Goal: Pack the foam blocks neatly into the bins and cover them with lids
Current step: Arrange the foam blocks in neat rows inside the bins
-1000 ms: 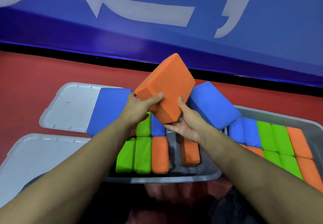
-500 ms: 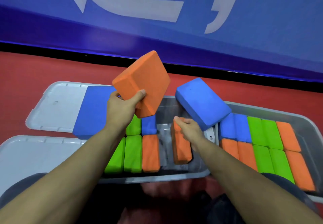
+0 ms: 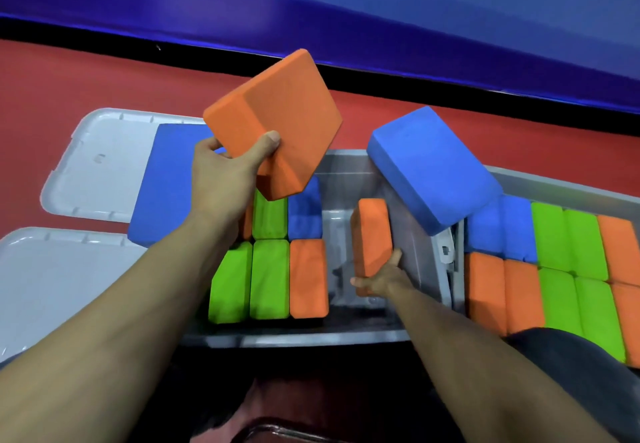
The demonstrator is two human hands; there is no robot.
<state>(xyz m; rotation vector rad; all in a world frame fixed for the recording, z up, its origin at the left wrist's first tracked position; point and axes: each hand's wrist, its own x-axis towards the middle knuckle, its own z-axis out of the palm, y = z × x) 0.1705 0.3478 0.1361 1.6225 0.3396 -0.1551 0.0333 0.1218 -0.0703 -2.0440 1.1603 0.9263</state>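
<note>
Nearest to me, the right hand [image 3: 379, 278] reaches down into the near bin [image 3: 311, 340] and pinches the lower end of an upright orange block [image 3: 372, 235], thumb on one face and fingers round the other, standing it on edge in the open gap on the bin's right side. To the left of that gap the packed rows sit tight: green blocks [image 3: 249, 278], another orange block [image 3: 308, 278] and a blue block [image 3: 304, 212] behind it. To do this step well, I'd say the upright block should be slid hard against the packed row, or against the bin wall, and kept square, so the space left takes whole blocks without wedging. A little farther off, the left hand [image 3: 225, 172] grips a large orange block [image 3: 277, 120] by one corner, tilted in the air above the rows; it looks next for the gap, and turning it onto its edge before lowering would spare the foam a squeeze. A loose blue block [image 3: 433, 169] leans on the rim between the two bins and could tip in. The second bin [image 3: 554, 183] on the right looks full. Two lids [image 3: 97, 165] lie on the red floor at left, one with a flat blue block [image 3: 162, 183] on it.
</note>
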